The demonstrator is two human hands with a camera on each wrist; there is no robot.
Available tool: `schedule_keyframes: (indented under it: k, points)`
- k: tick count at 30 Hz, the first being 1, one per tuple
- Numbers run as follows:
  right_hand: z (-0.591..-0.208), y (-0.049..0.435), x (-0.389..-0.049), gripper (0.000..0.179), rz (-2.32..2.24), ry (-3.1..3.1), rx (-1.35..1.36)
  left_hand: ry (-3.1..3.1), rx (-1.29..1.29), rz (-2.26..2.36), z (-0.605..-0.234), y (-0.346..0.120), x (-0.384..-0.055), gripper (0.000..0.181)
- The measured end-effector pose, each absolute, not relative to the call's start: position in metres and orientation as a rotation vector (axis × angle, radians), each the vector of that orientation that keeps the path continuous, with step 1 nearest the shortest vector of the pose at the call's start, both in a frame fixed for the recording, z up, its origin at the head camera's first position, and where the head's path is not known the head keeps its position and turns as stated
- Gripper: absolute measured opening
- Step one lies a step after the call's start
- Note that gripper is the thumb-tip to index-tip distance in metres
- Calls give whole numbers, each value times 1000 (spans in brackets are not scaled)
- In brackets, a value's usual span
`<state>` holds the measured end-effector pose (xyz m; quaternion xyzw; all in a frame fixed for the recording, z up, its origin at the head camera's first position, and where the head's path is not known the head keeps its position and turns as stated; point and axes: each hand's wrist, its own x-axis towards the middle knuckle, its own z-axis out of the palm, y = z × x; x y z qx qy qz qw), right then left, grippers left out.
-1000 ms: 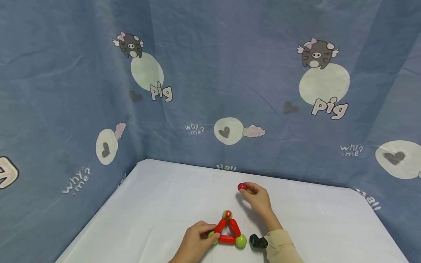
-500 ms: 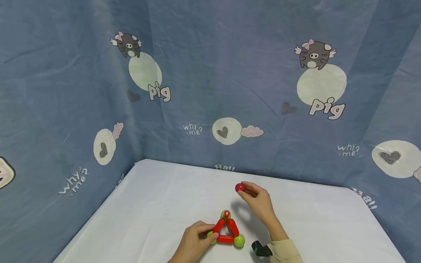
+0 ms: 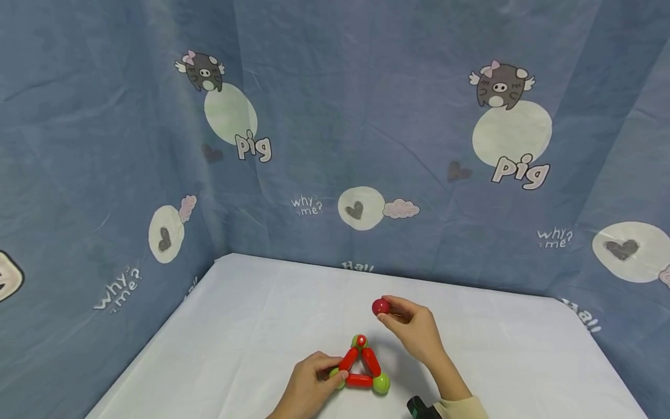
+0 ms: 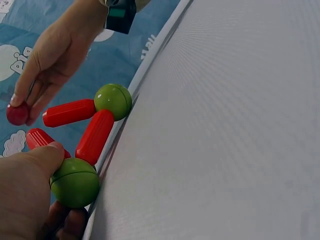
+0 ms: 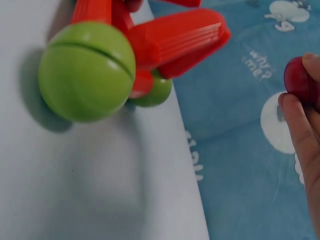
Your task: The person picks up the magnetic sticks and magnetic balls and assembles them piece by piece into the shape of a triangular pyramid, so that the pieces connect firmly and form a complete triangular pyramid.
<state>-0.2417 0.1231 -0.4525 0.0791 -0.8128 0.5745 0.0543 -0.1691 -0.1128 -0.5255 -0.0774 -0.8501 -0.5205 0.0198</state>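
Note:
A triangle of red rods (image 3: 359,380) joined by green balls (image 3: 381,383) lies on the white table. At its far corner, another red rod end with a pale tip (image 3: 361,339) shows over the green ball. My left hand (image 3: 309,381) grips the near-left corner; in the left wrist view its thumb lies by the green ball (image 4: 75,185) and a red rod. Beyond the triangle, my right hand (image 3: 417,334) pinches a dark red ball (image 3: 380,306) between thumb and fingers, apart from the rods. The right wrist view shows that ball (image 5: 299,80) at its edge.
A white cloth-like surface covers the table (image 3: 272,314). Blue printed fabric (image 3: 314,116) hangs behind it and along the left. A dark device (image 3: 421,407) sits on the right wrist by the beige sleeve (image 3: 460,408).
My right hand has drawn the red ball slightly nearer and a little to the left. My left hand keeps its grip on the triangle's corner. The head view has shifted slightly.

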Motion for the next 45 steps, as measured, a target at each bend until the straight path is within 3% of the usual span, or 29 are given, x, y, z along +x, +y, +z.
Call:
schedule_keyframes:
  k: [45]
  points:
    - [-452, 111, -209, 35, 1698, -2521, 709, -2655, -256, -1616, -527, -115, -171, 29]
